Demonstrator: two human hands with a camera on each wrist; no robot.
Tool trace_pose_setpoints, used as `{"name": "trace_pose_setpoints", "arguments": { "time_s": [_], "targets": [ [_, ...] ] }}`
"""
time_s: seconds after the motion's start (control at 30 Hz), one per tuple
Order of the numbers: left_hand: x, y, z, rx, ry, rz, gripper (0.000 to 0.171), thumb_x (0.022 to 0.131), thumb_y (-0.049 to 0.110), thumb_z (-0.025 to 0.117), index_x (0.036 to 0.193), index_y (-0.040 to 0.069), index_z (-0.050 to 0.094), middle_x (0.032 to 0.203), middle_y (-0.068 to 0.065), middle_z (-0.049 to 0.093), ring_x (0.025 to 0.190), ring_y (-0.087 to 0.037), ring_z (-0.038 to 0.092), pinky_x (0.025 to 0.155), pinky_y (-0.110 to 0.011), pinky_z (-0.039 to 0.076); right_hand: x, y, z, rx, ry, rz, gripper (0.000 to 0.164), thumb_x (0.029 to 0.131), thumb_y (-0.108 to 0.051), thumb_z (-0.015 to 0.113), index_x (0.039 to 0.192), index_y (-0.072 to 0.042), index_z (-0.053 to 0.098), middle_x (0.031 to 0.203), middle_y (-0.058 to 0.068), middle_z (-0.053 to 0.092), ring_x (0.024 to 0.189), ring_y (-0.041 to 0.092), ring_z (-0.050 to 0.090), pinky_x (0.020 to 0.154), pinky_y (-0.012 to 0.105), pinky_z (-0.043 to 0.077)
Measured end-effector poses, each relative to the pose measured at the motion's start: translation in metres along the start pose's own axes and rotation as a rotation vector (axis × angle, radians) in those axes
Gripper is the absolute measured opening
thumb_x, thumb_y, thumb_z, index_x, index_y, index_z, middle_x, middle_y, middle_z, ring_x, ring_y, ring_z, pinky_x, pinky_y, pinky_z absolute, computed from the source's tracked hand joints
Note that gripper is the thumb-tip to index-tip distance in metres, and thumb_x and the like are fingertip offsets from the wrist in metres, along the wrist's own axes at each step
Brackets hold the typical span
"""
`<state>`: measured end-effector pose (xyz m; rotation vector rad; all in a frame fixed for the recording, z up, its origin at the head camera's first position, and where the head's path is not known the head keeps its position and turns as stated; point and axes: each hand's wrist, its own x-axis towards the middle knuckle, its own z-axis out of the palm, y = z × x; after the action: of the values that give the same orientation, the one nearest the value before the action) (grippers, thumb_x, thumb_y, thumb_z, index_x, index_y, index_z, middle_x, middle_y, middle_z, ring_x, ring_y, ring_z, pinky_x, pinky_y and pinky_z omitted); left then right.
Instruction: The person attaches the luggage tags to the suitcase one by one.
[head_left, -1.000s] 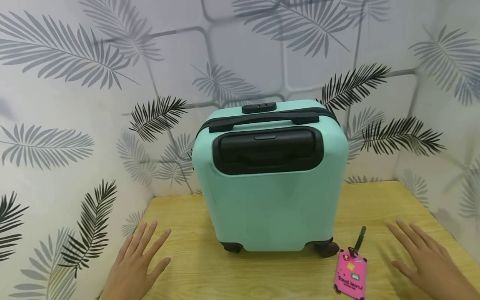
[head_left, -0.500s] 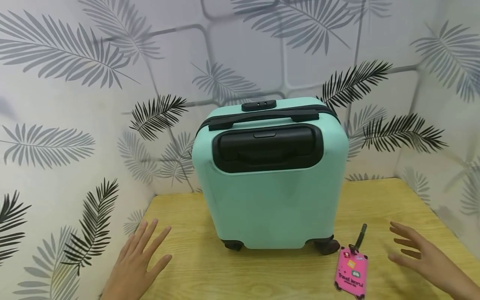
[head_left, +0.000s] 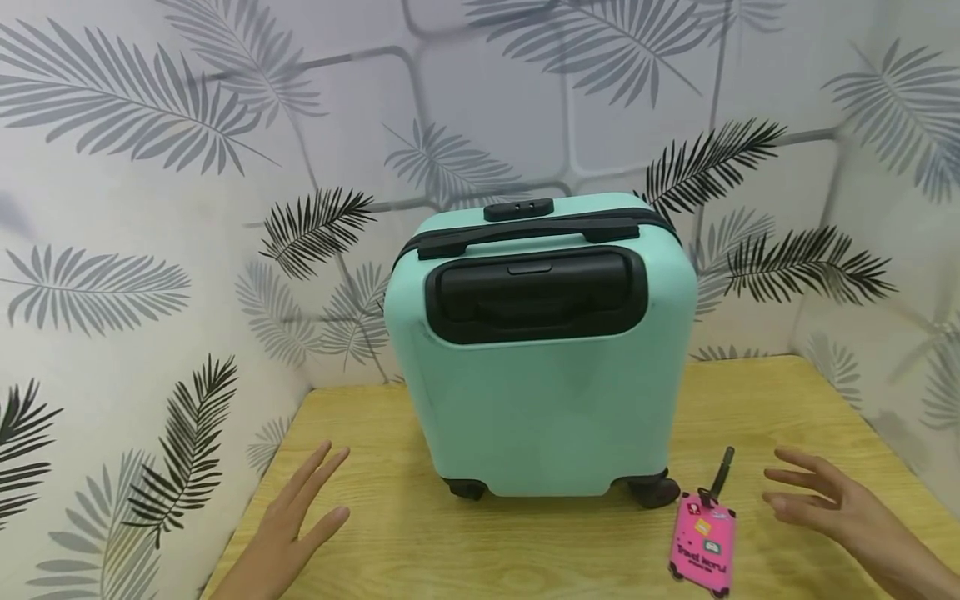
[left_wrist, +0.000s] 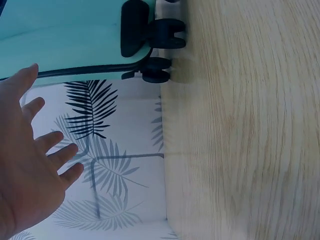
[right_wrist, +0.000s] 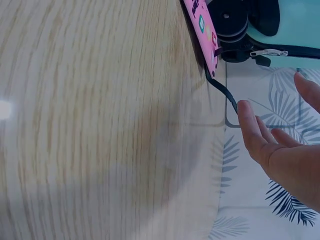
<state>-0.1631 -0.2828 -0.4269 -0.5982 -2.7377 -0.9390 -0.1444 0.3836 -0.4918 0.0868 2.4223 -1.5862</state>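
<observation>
A mint-green suitcase (head_left: 555, 408) stands upright on the table, its black pull handle (head_left: 536, 292) pushed down into its recess. A black carry handle (head_left: 525, 237) and a combination lock (head_left: 518, 210) sit on its top. Right of the suitcase a pink luggage tag (head_left: 702, 542) with a dark strap (head_left: 722, 471) lies flat. My left hand (head_left: 281, 525) hovers left of the suitcase, fingers extended and holding nothing. To the right of the tag, my right hand (head_left: 832, 504) hangs in the air, fingers slightly bent, apart from it.
The wood-grain table (head_left: 480, 554) extends under everything. Leaf-patterned wall covering (head_left: 135, 333) closes in the back and both sides, close behind the suitcase. Black wheels (head_left: 652, 492) carry the suitcase at its lower corners.
My right hand has turned from palm-down to sideways and moved slightly left toward the tag. The left hand has also rotated sideways. Suitcase and tag have stayed in place.
</observation>
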Motion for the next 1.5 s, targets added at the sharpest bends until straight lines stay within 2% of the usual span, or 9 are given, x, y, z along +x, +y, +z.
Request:
{"name": "trace_pose_setpoints", "arguments": {
  "time_s": [0.17,0.27,0.4,0.6,0.7,0.83,0.93,1.17,1.5],
  "targets": [
    [0.0,0.006,-0.002,-0.115,-0.072,-0.085,0.061,0.109,0.03,0.056,0.162,0.041,0.028,0.171,-0.011,0.022,0.153,-0.051,0.022,0.103,-0.081,0.03,0.001,0.002,0.005,0.064,-0.017,0.012,0.08,0.109,-0.03,0.056,0.162,0.004,0.007,0.159,0.038,0.029,0.112,0.01,0.07,0.097,0.053,0.054],
    [-0.002,0.007,-0.003,-0.169,-0.092,-0.124,0.058,0.111,0.03,0.052,0.162,0.042,0.027,0.17,-0.01,0.025,0.152,-0.047,0.028,0.107,-0.077,0.03,0.003,0.001,0.008,0.096,-0.022,0.012,0.08,0.109,-0.028,0.057,0.162,0.005,0.008,0.159,0.04,0.026,0.116,0.017,0.069,0.097,0.049,0.056],
    [-0.005,0.007,-0.004,-0.229,-0.108,-0.182,0.054,0.113,0.031,0.047,0.163,0.037,0.028,0.168,-0.01,0.03,0.146,-0.043,0.041,0.11,-0.068,0.037,0.005,0.0,0.011,0.112,-0.024,0.024,0.081,0.109,-0.029,0.058,0.162,0.006,0.008,0.159,0.041,0.026,0.122,0.031,0.066,0.096,0.046,0.057],
    [-0.005,0.01,-0.005,-0.361,-0.128,-0.269,0.053,0.113,0.029,0.045,0.164,0.03,0.029,0.167,-0.015,0.031,0.141,-0.047,0.047,0.103,-0.064,0.048,0.009,0.0,0.014,0.125,-0.037,0.061,0.084,0.108,-0.031,0.058,0.161,0.007,0.006,0.158,0.042,0.024,0.126,0.04,0.061,0.095,0.048,0.058],
    [-0.007,0.011,-0.004,-0.42,-0.13,-0.312,0.052,0.113,0.031,0.045,0.163,0.031,0.03,0.164,-0.015,0.035,0.139,-0.039,0.052,0.103,-0.051,0.052,0.01,0.001,0.016,0.118,-0.041,0.082,0.086,0.108,-0.033,0.059,0.161,0.008,0.006,0.158,0.042,0.024,0.126,0.041,0.061,0.094,0.048,0.058],
    [-0.013,0.009,-0.001,-0.467,-0.115,-0.308,0.051,0.114,0.029,0.044,0.163,0.029,0.031,0.16,-0.017,0.04,0.129,-0.013,0.061,0.096,-0.031,0.055,0.012,0.001,0.019,0.091,-0.047,0.096,0.085,0.108,-0.036,0.058,0.161,0.008,0.009,0.158,0.041,0.027,0.121,0.035,0.064,0.09,0.045,0.058],
    [-0.015,0.007,0.001,-0.485,-0.108,-0.276,0.05,0.115,0.025,0.041,0.164,0.026,0.031,0.157,-0.021,0.041,0.121,-0.004,0.063,0.091,-0.03,0.056,0.014,0.001,0.02,0.081,-0.058,0.11,0.083,0.108,-0.037,0.057,0.16,0.008,0.01,0.157,0.04,0.03,0.119,0.033,0.066,0.087,0.045,0.057],
    [-0.014,0.004,0.003,-0.541,-0.128,-0.316,0.05,0.115,0.027,0.038,0.164,0.023,0.028,0.157,-0.023,0.04,0.122,-0.019,0.067,0.09,-0.032,0.057,0.018,0.002,0.025,0.085,-0.06,0.163,0.082,0.106,-0.039,0.059,0.16,0.006,0.017,0.153,0.039,0.037,0.115,0.032,0.067,0.087,0.046,0.057],
    [-0.015,0.002,0.009,-0.61,-0.145,-0.293,0.05,0.116,0.023,0.035,0.164,0.013,0.027,0.154,-0.028,0.041,0.116,-0.019,0.069,0.089,-0.036,0.058,0.021,0.004,0.034,0.067,-0.056,0.145,0.074,0.105,-0.035,0.063,0.157,0.005,0.03,0.141,0.03,0.054,0.101,0.025,0.066,0.073,0.04,0.056]
  ]
}}
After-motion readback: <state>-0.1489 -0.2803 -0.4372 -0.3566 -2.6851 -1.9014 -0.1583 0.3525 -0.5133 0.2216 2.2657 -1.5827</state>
